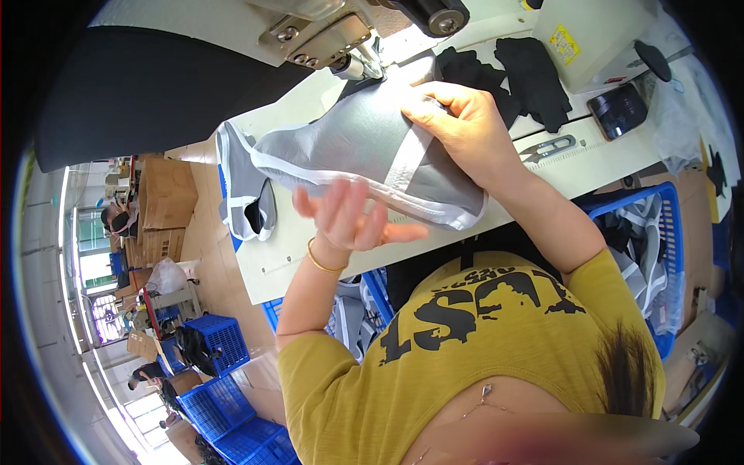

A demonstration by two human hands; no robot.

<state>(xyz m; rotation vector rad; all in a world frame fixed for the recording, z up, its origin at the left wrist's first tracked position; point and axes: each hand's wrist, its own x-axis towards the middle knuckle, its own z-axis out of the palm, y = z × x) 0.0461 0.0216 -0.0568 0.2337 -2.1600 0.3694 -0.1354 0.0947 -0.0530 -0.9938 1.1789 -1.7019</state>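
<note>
A grey fabric piece with white edging [341,143] and a white band across it lies under the sewing machine's presser foot [373,68]. My right hand [465,128] pinches its upper right part between thumb and fingers. Just below the piece's lower white edge, my left hand [349,217] is raised with its fingers spread and slightly blurred; it seems to hold nothing. A second grey piece with white edging [260,205] hangs at the table's left edge, beside the first one. Whether the two are joined, I cannot tell.
Black cloth pieces [535,81], thread snips [552,147] and a phone [618,112] lie on the white table [287,260]. A blue basket [668,256] of grey-and-white pieces stands at right; another holds similar pieces [353,318] below the table. Cartons [167,194] and blue crates [217,341] stand at left.
</note>
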